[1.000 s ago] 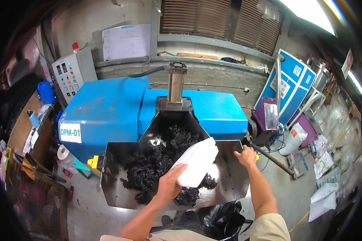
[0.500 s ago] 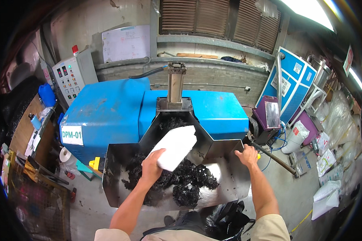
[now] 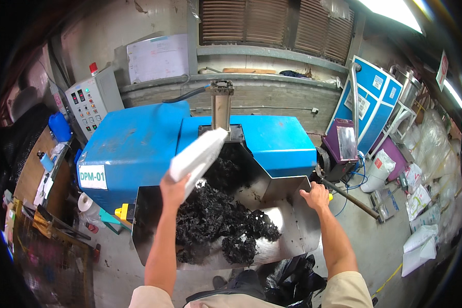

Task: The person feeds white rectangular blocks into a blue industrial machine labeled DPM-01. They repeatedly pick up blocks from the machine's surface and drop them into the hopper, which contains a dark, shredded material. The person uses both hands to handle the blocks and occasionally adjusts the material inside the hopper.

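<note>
Steel hopper (image 3: 299, 226) below; white block (image 3: 199, 153), lower end in left hand (image 3: 172, 191).

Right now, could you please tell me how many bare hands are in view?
2: the left hand holds a white slab over the metal hopper, and the right hand rests on the hopper's right rim.

- Angular, open hopper tray of grey sheet metal (image 3: 300, 228): matt black, clumped, shredded material (image 3: 210, 213) heaped over its left and middle, the right side largely bare.
- Smooth grey floor (image 3: 120, 267): glossy black plastic bag (image 3: 290, 280) just below the tray's near edge; crumpled white sheet-like bag (image 3: 418, 251) at far right.
</note>
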A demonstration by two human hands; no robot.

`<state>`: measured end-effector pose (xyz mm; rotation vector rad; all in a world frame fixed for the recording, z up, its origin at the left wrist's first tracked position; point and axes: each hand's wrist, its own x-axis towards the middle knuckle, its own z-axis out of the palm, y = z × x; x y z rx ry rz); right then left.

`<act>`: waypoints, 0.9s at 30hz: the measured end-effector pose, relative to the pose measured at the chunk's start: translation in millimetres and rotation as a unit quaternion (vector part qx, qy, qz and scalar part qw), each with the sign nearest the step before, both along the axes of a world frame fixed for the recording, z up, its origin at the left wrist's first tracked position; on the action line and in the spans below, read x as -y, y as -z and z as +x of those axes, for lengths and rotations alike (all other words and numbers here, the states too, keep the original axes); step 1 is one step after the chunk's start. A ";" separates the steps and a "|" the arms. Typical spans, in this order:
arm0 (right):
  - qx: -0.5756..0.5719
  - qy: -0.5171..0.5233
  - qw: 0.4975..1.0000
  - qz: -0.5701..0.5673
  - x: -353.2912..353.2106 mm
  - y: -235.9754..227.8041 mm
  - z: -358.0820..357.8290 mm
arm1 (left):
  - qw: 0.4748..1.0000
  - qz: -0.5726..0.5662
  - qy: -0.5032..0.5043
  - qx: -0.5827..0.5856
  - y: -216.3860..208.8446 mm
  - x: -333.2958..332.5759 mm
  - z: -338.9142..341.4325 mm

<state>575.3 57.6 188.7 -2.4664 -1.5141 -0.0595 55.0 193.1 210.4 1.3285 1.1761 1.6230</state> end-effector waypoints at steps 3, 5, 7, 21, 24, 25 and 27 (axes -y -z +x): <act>0.003 0.005 1.000 0.004 1.9 9.0 4.4 | 0.998 0.012 -0.013 0.067 -57.3 25.7 -23.2; 0.014 -0.001 1.000 0.008 0.8 6.8 3.5 | 0.996 0.054 -0.065 0.011 -90.3 37.4 -43.6; 0.000 0.011 1.000 0.000 0.5 3.5 -0.3 | 0.993 0.058 -0.103 -0.024 -123.7 52.3 -65.2; -0.004 0.013 1.000 0.000 1.2 -8.4 -10.0 | 0.889 0.116 -0.210 -0.390 -106.0 -15.6 -126.4; -0.010 0.010 1.000 -0.008 1.2 -11.3 -13.8 | 0.903 0.152 -0.199 -0.351 -124.5 3.2 -111.3; -0.022 0.009 1.000 -0.017 0.1 -7.0 -5.4 | 0.903 0.171 -0.196 -0.343 -138.3 14.0 -100.6; -0.013 0.021 1.000 -0.016 4.8 -6.3 2.2 | 0.931 0.122 -0.118 -0.324 -174.6 51.2 -69.5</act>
